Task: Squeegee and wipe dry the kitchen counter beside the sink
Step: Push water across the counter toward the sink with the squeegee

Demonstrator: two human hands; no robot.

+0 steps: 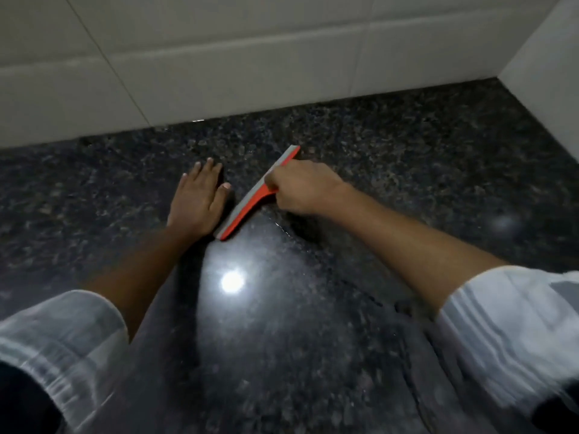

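You are in the squeegee part of the job. The dark speckled stone counter [391, 158] is shiny, and a thin line of water shows just below your right hand [302, 189], so it looks like some wet is left to push away. I see no cloth and no sink here, so the wipe-dry part seems not begun. How much of the counter is done, I cannot tell.

Your right hand is closed tight around the handle of the red plastic squeegee with the grey rubber blade [253, 195]. The handle is hidden inside your fist. The long blade lies on the counter on a slant. One end sticks out past your knuckles toward the white tiled wall [219, 73], and the other end comes back toward you, past your thumb side. Your right arm reaches in from the right with the white sleeve [507, 324] rolled up.

Your left hand [199, 198] lies flat on the counter, palm down, fingers straight and close together, holding nothing. It is just beside the blade, on the side away from your right hand. Its wrist looks very near the near end of the blade. Whether they touch, I cannot tell.
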